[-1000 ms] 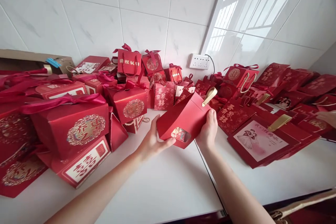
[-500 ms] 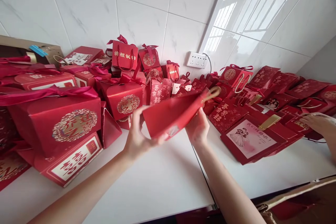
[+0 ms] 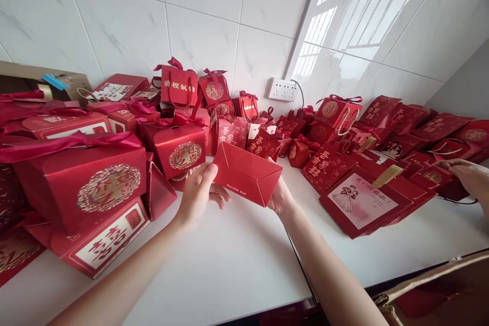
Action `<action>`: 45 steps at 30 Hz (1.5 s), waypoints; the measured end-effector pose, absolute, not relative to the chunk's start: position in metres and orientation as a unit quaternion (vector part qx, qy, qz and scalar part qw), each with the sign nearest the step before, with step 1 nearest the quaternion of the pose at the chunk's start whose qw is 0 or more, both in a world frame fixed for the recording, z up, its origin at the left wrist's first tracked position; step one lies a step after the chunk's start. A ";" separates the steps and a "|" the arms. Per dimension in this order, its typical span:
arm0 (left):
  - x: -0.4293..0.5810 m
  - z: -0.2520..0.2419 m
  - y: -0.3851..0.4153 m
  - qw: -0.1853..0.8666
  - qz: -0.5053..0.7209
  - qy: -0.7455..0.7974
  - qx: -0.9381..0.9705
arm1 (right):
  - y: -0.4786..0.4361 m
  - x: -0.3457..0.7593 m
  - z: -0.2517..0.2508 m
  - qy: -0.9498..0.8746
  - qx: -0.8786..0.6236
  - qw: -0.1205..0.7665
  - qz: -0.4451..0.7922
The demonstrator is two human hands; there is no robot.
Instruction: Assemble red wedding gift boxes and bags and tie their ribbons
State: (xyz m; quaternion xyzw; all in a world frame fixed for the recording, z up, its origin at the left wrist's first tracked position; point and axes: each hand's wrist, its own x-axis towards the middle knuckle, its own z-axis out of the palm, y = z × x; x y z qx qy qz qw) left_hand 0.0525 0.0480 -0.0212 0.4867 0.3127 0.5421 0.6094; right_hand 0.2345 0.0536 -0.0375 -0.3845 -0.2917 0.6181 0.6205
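Observation:
Between my hands, a red paper gift box [image 3: 244,168] is tilted so its base, with crossing fold lines and small pale print, faces me. The thumb of my left hand [image 3: 198,191] presses on its left end, with other fingers curled below the edge. My right hand [image 3: 280,196] grips the right end, its fingers mostly hidden behind the box. Just beyond stand red patterned gift bags [image 3: 233,132] with gold lettering. Close to my left hand is a larger red box [image 3: 175,147] with a round gold emblem.
Stacked red boxes [image 3: 107,178] with ribbons crowd the left. A bag with a couple's picture [image 3: 362,201] lies to the right, near another person's hand [image 3: 468,178]. An open carton [image 3: 439,290] fills the lower right corner. A power socket [image 3: 282,89] is on the tiled wall.
The gift box has turned, so its base now faces me and its rope handle is out of sight. My left hand's grip has shifted to its left end.

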 end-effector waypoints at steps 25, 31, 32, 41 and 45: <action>0.042 -0.074 0.061 0.409 0.351 0.262 0.801 | 0.028 0.238 -0.020 -0.508 -0.426 0.718 0.213; 0.041 -0.074 0.061 0.416 0.348 0.256 0.800 | 0.025 0.237 -0.019 -0.513 -0.419 0.720 0.210; 0.041 -0.074 0.061 0.415 0.346 0.257 0.801 | 0.025 0.237 -0.019 -0.513 -0.419 0.720 0.209; 0.042 -0.071 0.060 0.407 0.354 0.275 0.796 | 0.027 0.238 -0.018 -0.533 -0.425 0.706 0.190; 0.040 -0.067 0.055 0.416 0.393 0.284 0.770 | -0.010 0.235 -0.027 -0.575 -0.467 0.659 0.129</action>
